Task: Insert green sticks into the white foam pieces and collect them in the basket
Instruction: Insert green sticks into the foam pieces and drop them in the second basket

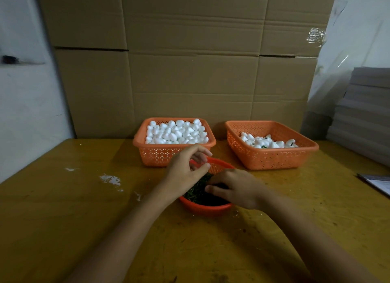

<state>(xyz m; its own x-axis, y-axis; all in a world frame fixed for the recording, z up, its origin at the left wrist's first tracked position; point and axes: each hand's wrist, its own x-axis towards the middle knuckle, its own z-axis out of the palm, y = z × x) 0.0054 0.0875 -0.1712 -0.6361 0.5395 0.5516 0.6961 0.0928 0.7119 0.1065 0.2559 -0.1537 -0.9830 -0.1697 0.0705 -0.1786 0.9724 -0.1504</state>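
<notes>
the left basket (160, 154) is still heaped with bare foam pieces (176, 132), so most of the work remains. the left hand (185, 168) hovers with its fingers curled, and i cannot tell if it holds anything. the right hand (236, 187) reaches into the green sticks (196, 192) in the round basket (204, 207), grip unclear. the right basket (272, 156) holds a few finished pieces (268, 143).

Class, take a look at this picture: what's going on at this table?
A person sits at a table with both hands over a round bowl of green sticks. The right hand reaches into the sticks. The left hand hovers above the far rim with its fingers curled. Whether either grip has a stick is unclear. Behind the bowl, the left basket is full of foam pieces. The right basket holds fewer pieces, some showing green.
</notes>
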